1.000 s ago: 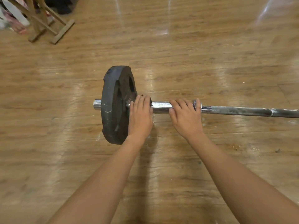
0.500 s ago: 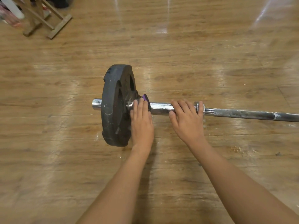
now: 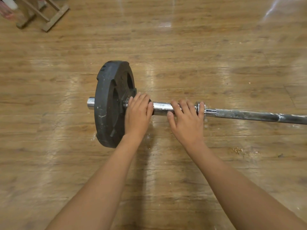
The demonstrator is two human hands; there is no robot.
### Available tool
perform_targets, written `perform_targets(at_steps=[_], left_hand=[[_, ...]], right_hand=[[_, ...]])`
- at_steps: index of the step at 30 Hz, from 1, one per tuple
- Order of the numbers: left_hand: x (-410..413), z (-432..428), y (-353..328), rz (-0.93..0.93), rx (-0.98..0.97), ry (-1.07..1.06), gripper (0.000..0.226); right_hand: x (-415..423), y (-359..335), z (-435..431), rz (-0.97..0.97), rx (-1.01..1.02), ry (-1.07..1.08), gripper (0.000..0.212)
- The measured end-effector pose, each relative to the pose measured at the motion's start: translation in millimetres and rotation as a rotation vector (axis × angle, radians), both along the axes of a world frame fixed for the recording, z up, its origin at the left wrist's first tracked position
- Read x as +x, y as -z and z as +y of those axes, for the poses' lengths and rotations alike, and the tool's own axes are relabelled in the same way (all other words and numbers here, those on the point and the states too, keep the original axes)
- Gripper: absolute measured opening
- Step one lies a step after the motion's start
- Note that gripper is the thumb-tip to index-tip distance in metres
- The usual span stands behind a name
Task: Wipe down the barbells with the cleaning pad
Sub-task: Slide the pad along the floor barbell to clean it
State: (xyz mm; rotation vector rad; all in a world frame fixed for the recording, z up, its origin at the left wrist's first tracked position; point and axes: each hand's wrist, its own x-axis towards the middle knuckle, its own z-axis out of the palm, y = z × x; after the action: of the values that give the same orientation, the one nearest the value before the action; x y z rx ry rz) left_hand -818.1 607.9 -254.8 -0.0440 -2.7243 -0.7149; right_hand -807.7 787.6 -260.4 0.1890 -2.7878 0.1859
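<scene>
Pad (image 3: 151, 111) lies clasped under left hand (image 3: 138, 112) on barbell (image 3: 162, 107) beside plate (image 3: 108, 103); right hand (image 3: 186, 120) grasps barbell.

Floor (image 3: 166, 47) was worn wood-look planking, glossy and scuffed. Pale light streaks (image 3: 166, 24) reflected off it at top centre and top right. Wooden stand feet (image 3: 54, 15) sat on it far top left, with blurred white-pink stuff (image 3: 6, 7) beside them. Small crumbs (image 3: 237, 150) lay at right.
</scene>
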Motion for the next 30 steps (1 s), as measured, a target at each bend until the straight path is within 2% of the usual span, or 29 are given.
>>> perform_targets(at_steps=[3,7,12,15,19,23,27,30], left_hand=[[11,3,9,0.022,0.026,-0.025,0.047],[34,10,23,0.015,0.067,-0.008,0.050],[-6,4,-5,-0.046,-0.115,0.026,0.043],[-1,6,-2,-0.042,-0.113,-0.005,0.041],[38,5,19,-0.021,-0.182,0.005,0.057],[22,3,8,-0.064,-0.161,-0.014,0.056],[18,6,0,-0.037,-0.155,-0.033,0.047],[32,5,5,-0.001,-0.149,-0.036,0.043]], right_hand=[[-9,-4,7,0.058,-0.004,-0.026,0.033],[-34,-9,33,-0.002,-0.003,-0.008,0.040],[-36,3,37,0.003,-0.059,-0.049,0.045],[-32,2,33,0.021,-0.079,-0.017,0.049],[-20,3,31,0.032,-0.067,-0.001,0.053],[-10,6,29,0.089,-0.068,0.000,0.045],[-1,3,34,0.069,0.007,-0.046,0.042],[-5,-10,43,0.001,0.153,-0.178,0.044]])
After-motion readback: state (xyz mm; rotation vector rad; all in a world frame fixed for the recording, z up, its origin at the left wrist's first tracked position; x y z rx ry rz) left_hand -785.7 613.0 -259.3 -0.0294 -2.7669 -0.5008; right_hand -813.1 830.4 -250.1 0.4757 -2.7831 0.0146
